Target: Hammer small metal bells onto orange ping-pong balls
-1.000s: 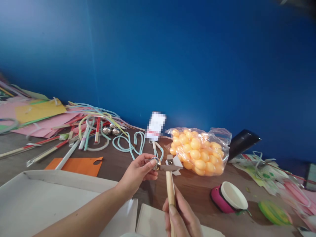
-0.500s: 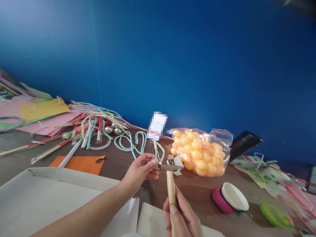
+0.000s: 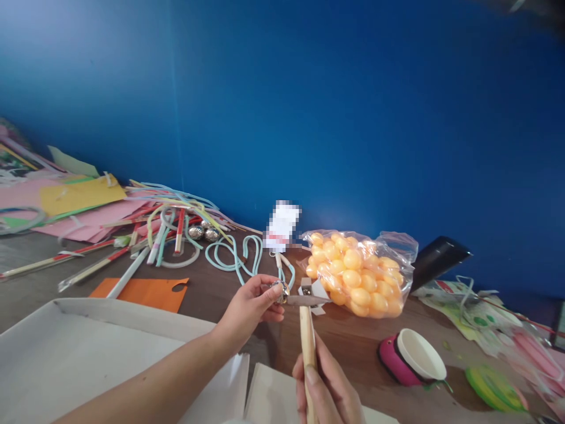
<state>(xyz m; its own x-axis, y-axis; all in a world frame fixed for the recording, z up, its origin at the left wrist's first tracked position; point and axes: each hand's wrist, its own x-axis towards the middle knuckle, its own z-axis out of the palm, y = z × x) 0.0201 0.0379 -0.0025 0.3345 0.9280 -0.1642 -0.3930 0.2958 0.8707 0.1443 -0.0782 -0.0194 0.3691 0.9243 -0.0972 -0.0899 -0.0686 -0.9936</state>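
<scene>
My left hand pinches a small shiny silver bell between thumb and fingertips, held up above the brown table. My right hand grips the wooden handle of a small hammer. The hammer's metal head points left and touches the bell. A small white folded card piece lies just behind the hammer head.
A clear bag of orange balls sits right of the hands. Mint cords, straws, sticks and two more silver bells lie at left, with coloured paper. An orange card, white tray, pink-and-white cup, black cylinder.
The view has shifted slightly; both hands keep their hold, with the hammer head staying against the bell.
</scene>
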